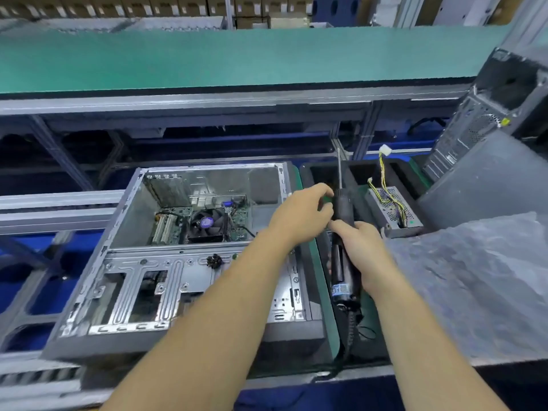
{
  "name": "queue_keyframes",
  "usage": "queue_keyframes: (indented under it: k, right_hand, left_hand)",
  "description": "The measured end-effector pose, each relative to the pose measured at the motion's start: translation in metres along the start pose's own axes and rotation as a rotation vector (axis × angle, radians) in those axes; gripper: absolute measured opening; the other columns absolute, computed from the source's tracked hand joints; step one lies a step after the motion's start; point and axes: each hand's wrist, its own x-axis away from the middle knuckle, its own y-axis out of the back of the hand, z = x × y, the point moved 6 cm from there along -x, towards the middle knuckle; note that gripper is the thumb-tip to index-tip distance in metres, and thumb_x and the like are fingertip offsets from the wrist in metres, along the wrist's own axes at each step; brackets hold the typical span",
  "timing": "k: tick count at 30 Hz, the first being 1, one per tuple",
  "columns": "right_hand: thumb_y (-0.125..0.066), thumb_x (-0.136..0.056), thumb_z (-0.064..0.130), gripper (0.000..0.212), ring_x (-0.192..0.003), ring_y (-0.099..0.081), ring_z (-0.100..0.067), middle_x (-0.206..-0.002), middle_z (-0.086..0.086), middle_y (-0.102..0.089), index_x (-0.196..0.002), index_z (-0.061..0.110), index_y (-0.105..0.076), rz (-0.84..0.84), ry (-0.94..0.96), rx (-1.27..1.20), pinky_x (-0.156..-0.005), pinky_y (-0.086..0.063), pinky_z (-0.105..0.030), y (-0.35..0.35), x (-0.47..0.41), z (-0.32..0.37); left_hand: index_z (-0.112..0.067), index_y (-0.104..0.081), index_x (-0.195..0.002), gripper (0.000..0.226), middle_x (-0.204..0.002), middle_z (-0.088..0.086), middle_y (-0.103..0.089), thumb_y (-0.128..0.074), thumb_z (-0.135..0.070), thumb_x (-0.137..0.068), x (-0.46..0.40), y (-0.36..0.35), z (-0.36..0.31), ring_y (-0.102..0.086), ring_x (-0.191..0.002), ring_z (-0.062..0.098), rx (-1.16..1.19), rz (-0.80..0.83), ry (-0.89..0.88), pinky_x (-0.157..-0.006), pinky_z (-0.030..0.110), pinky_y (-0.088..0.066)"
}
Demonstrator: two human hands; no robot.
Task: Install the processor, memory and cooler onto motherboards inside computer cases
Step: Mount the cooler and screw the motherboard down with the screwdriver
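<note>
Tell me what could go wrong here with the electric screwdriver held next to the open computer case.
The right hand grips the electric screwdriver while the left hand fiddles near its top; a trigger press could pinch fingers. Its long bit sits close to the open case and might scrape the cooler fan or board when swung in. Its cord trails over the bench edge and could snag.

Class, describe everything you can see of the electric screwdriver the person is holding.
The electric screwdriver is a long, dark, cylindrical tool, seemingly plastic, with a thin metal bit pointing up and away and a pale label low on its body. A black cord trails from its lower end towards the person. It is tilted slightly, to the right of the open computer case. The right hand grips its body; the left hand has curled fingers at its upper part, near the bit's base.
</note>
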Motion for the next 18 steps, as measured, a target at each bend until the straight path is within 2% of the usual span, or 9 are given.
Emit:
queue_keyframes:
  k: [2,4,6,8,9,12,14,16,18]
  right_hand:
    - [-0.07,-0.071,0.044,0.039,-0.08,-0.064,-0.036,-0.083,-0.02,-0.065,-0.089,0.01,-0.064,0.012,0.009,0.049,-0.077,-0.049,-0.045,-0.009,0.008,-0.003]
    - [-0.071,-0.076,0.042,0.036,-0.079,-0.066,-0.033,-0.086,-0.017,-0.068,-0.09,0.009,-0.065,-0.005,0.042,0.092,-0.073,-0.048,-0.039,-0.015,0.019,-0.001]
    - [-0.07,-0.078,0.041,0.032,-0.069,-0.059,-0.025,-0.077,-0.009,-0.061,-0.086,0.011,-0.061,-0.014,0.081,0.132,-0.066,-0.044,-0.036,-0.025,0.034,0.002]
    - [-0.07,-0.078,0.042,0.037,-0.069,-0.058,-0.024,-0.078,-0.01,-0.062,-0.089,0.008,-0.061,-0.027,0.121,0.175,-0.065,-0.045,-0.038,-0.038,0.049,0.004]
    - [-0.07,-0.08,0.041,0.035,-0.067,-0.056,-0.022,-0.077,-0.009,-0.061,-0.088,0.008,-0.059,-0.04,0.142,0.209,-0.063,-0.044,-0.036,-0.046,0.057,0.005]
    - [-0.069,-0.083,0.04,0.031,-0.054,-0.046,-0.007,-0.069,0.005,-0.052,-0.079,0.018,-0.049,-0.056,0.229,0.349,-0.05,-0.034,-0.026,-0.083,0.089,0.005]
    - [-0.07,-0.083,0.04,0.029,-0.046,-0.046,-0.002,-0.061,0.01,-0.048,-0.075,0.023,-0.047,-0.028,0.319,0.393,-0.041,-0.03,-0.017,-0.12,0.116,0.004]
    - [-0.069,-0.081,0.043,0.024,-0.048,-0.049,-0.005,-0.062,0.009,-0.052,-0.08,0.025,-0.053,0.032,0.377,0.43,-0.044,-0.034,-0.022,-0.165,0.146,-0.002]
    - [-0.069,-0.08,0.044,0.023,-0.056,-0.052,-0.011,-0.067,0.009,-0.057,-0.084,0.026,-0.055,0.09,0.412,0.469,-0.05,-0.034,-0.03,-0.211,0.174,-0.014]
  left_hand:
    - [-0.028,-0.057,-0.121,0.026,-0.106,-0.006,-0.066,-0.047,-0.028,-0.097,0.012,0.004,0.009,-0.06,-0.091,0.019,-0.008,-0.046,0.053,-0.08,0.041,-0.054]
    - [-0.026,-0.06,-0.113,0.022,-0.102,-0.005,-0.067,-0.044,-0.03,-0.098,0.022,0.015,0.011,-0.06,-0.089,0.021,-0.032,-0.121,0.078,-0.076,0.038,-0.052]
    - [-0.021,-0.059,-0.092,0.024,-0.086,-0.003,-0.065,-0.04,-0.034,-0.1,0.034,0.027,0.012,-0.057,-0.078,0.021,-0.025,-0.203,0.084,-0.065,0.035,-0.045]
    - [-0.02,-0.045,-0.072,0.035,-0.071,-0.003,-0.055,-0.036,-0.035,-0.102,0.053,0.04,0.017,-0.052,-0.069,0.023,-0.036,-0.273,0.101,-0.057,0.034,-0.036]
    - [-0.02,-0.042,-0.07,0.036,-0.069,-0.003,-0.053,-0.036,-0.035,-0.102,0.064,0.049,0.022,-0.05,-0.069,0.025,-0.058,-0.31,0.114,-0.057,0.035,-0.034]
    - [-0.014,-0.051,-0.077,0.033,-0.074,-0.001,-0.058,-0.039,-0.033,-0.101,0.107,0.082,0.044,-0.052,-0.073,0.028,-0.176,-0.421,0.119,-0.06,0.036,-0.039]
    - [-0.014,-0.047,-0.072,0.033,-0.066,-0.003,-0.052,-0.042,-0.029,-0.101,0.147,0.108,0.063,-0.05,-0.065,0.024,-0.237,-0.51,0.09,-0.055,0.034,-0.034]
    - [-0.016,-0.04,-0.068,0.034,-0.061,-0.004,-0.044,-0.042,-0.027,-0.1,0.195,0.136,0.087,-0.044,-0.059,0.022,-0.298,-0.615,0.106,-0.052,0.034,-0.026]
    - [-0.014,-0.04,-0.07,0.032,-0.064,-0.002,-0.043,-0.042,-0.026,-0.1,0.245,0.159,0.117,-0.044,-0.062,0.024,-0.341,-0.704,0.16,-0.055,0.035,-0.028]
